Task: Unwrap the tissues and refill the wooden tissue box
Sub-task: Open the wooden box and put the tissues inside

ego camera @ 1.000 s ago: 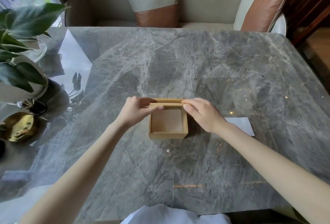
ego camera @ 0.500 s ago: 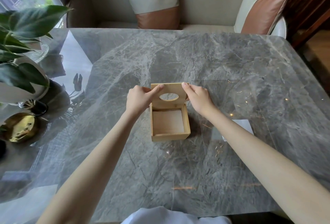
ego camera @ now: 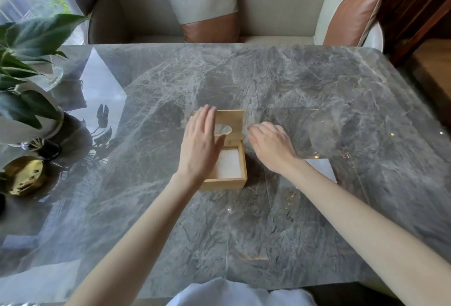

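A small wooden tissue box [ego camera: 225,181] stands in the middle of the grey marble table [ego camera: 268,232]. Its hinged lid [ego camera: 234,120], with an oval slot, is swung up and back. The box's inside shows only its pale floor. My left hand [ego camera: 199,149] lies flat, fingers apart, over the left side of the box and the lid's left edge. To the right of the box my right hand [ego camera: 271,146] hovers with loosely curled fingers, holding nothing. A white tissue pack [ego camera: 322,169] lies behind my right wrist, partly hidden, under a sheet of clear plastic wrap [ego camera: 317,132].
A potted plant [ego camera: 22,81] and a gold dish [ego camera: 24,175] stand at the table's left edge. A beige sofa [ego camera: 268,13] with two cushions runs along the far side. A dark wooden frame [ego camera: 415,0] rises at the right.
The lid went from shut to fully swung back. Both hands have let go of it; the left now rests flat over the box, the right has drifted right.
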